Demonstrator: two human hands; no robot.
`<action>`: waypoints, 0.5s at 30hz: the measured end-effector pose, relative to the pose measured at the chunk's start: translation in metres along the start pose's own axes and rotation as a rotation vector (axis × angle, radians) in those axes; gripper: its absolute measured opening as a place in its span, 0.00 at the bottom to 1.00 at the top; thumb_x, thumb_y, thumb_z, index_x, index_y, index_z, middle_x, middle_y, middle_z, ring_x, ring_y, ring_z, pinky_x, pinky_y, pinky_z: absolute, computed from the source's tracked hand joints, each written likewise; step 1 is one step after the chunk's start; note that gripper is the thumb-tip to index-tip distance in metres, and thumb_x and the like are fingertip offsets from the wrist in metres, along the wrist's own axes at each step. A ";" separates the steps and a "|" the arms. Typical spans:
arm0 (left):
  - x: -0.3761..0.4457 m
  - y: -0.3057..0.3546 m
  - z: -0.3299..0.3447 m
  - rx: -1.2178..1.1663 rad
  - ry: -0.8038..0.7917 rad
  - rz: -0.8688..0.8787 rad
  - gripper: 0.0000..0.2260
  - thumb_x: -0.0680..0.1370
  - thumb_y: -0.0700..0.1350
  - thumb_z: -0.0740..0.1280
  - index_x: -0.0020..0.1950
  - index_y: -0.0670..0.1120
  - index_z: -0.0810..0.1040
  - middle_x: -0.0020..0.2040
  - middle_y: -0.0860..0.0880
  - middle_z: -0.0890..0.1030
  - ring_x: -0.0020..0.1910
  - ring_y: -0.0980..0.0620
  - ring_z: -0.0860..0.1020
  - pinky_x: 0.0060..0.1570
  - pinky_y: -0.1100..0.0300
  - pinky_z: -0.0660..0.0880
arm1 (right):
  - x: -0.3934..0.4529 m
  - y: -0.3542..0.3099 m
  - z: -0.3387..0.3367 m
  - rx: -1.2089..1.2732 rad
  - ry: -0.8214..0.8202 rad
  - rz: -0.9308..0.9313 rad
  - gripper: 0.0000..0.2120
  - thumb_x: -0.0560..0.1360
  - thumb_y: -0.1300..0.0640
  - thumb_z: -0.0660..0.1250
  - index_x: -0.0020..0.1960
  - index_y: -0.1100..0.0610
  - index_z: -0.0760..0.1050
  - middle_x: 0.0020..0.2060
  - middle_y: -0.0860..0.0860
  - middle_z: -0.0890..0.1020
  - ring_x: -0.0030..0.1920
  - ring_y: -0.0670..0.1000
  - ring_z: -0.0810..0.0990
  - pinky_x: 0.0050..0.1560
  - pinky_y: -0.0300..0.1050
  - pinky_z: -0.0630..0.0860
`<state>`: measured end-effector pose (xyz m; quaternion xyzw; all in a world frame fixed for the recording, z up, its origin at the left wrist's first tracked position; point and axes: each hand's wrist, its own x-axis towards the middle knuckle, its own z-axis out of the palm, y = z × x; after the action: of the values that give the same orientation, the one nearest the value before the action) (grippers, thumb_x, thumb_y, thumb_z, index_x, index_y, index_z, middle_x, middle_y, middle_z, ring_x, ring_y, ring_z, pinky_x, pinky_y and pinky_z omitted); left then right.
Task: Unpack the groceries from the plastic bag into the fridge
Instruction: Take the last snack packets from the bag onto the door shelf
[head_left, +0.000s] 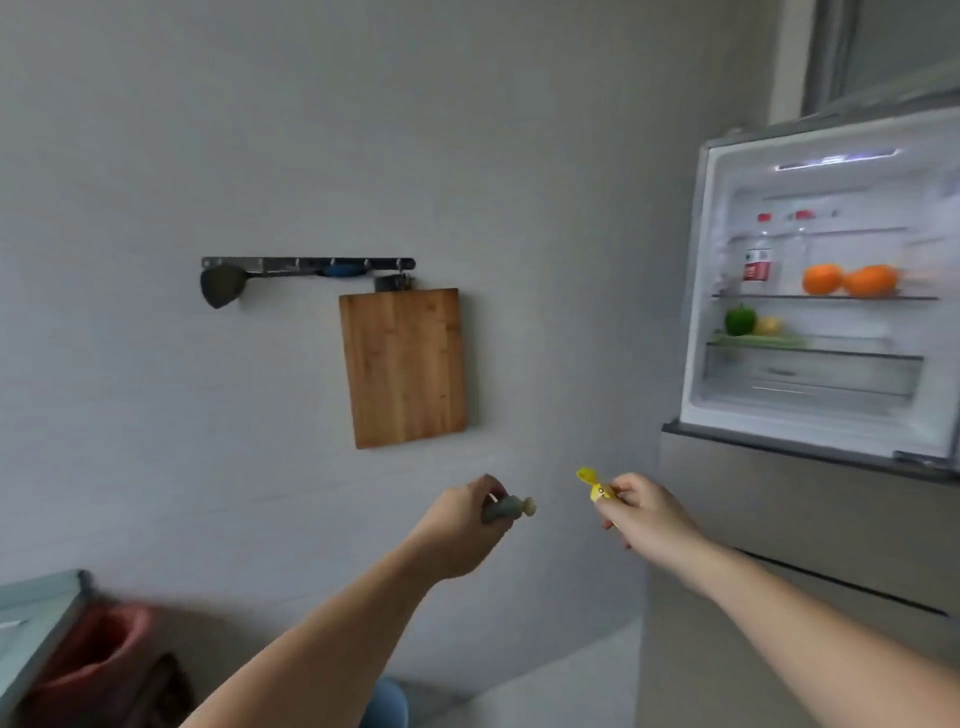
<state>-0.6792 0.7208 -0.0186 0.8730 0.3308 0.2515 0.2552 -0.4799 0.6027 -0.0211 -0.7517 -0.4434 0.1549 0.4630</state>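
You are holding both bare arms out in front of you toward a plain grey wall (467, 130). Your left hand (462, 525), at about 6 o'clock in the view, is clenching its fingers (493, 491) around a small grey-green item with a pale rounded tip (511, 509), the tip poking out toward 3 o'clock. Your right hand (644, 512), just beside it toward 3 o'clock, is pinching a small yellow packet-like item (595, 486) between its fingertips; blur is keeping either item from being identified.

At 2 to 3 o'clock, the grey fridge with a lit white interior (691, 312) is standing open. On its upper glass shelf, two round oranges (849, 279) are sitting side by side, with a clear bottle bearing a red label (757, 262) toward 9 o'clock from them. On the shelf below, a green bell pepper (740, 319) is resting next to a small yellow item (769, 326).

On the wall near the centre, a rectangular wooden cutting board (402, 366) is hanging from a dark metal hook rail (306, 264), with a dark spatula (221, 286) hanging at the rail's 9 o'clock end. At 8 o'clock, a red plastic bag (104, 654) is lying open beside a pale bench edge (41, 613).
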 end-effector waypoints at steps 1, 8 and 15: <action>0.018 0.002 0.004 -0.023 -0.026 0.041 0.05 0.77 0.48 0.67 0.51 0.49 0.75 0.46 0.48 0.82 0.41 0.47 0.81 0.40 0.53 0.78 | 0.007 0.004 -0.005 -0.007 0.040 0.008 0.06 0.75 0.51 0.65 0.46 0.54 0.73 0.36 0.49 0.83 0.33 0.50 0.75 0.39 0.44 0.72; 0.120 0.018 0.045 -0.093 -0.114 0.288 0.08 0.77 0.52 0.67 0.50 0.50 0.74 0.43 0.47 0.81 0.40 0.47 0.81 0.41 0.52 0.77 | 0.026 0.022 -0.054 -0.023 0.320 0.075 0.06 0.72 0.52 0.71 0.43 0.53 0.76 0.36 0.51 0.84 0.34 0.51 0.78 0.42 0.47 0.74; 0.174 0.071 0.118 -0.202 -0.220 0.396 0.07 0.77 0.53 0.68 0.49 0.51 0.74 0.40 0.54 0.77 0.35 0.58 0.74 0.32 0.67 0.68 | 0.012 0.054 -0.122 -0.091 0.545 0.122 0.06 0.74 0.56 0.71 0.44 0.59 0.80 0.36 0.51 0.82 0.28 0.40 0.73 0.33 0.33 0.67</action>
<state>-0.4611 0.7646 -0.0156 0.9129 0.0968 0.2321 0.3215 -0.3667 0.5344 -0.0002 -0.8108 -0.2629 -0.0456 0.5210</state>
